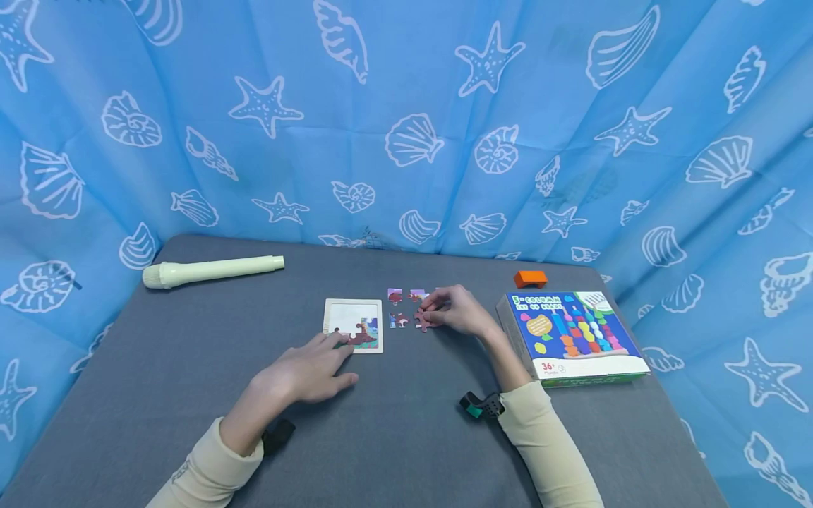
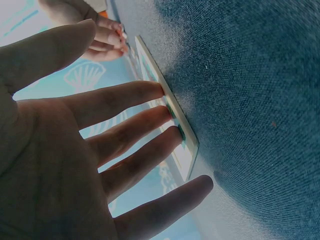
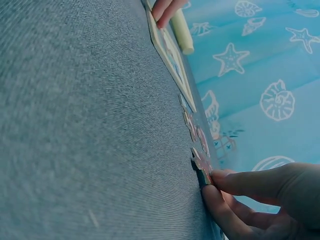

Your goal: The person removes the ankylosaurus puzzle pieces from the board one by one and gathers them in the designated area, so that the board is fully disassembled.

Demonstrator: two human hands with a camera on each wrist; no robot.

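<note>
A square wooden puzzle tray [image 1: 327,315] lies mid-table, with joined puzzle pieces [image 1: 362,336] filling its lower and right part. My left hand [image 1: 311,368] rests its fingertips on the tray's near left part, fingers straight; the left wrist view has three fingertips [image 2: 172,135] at the tray. Just right of the tray, my right hand [image 1: 459,310] pinches a reddish-brown puzzle piece [image 1: 422,322] between thumb and fingers. In the right wrist view that piece [image 3: 202,164] is tilted, one edge lifted. Loose pieces [image 1: 399,321] lie between tray and right hand, some partly hidden behind the fingers.
A boxed bead toy set [image 1: 574,335] lies beside the right forearm, an orange block [image 1: 530,279] behind it. At the back left lies a pale green toy microphone [image 1: 212,271]. A blue shell-patterned curtain [image 1: 406,141] hangs along the far edge of the grey table [image 1: 394,451].
</note>
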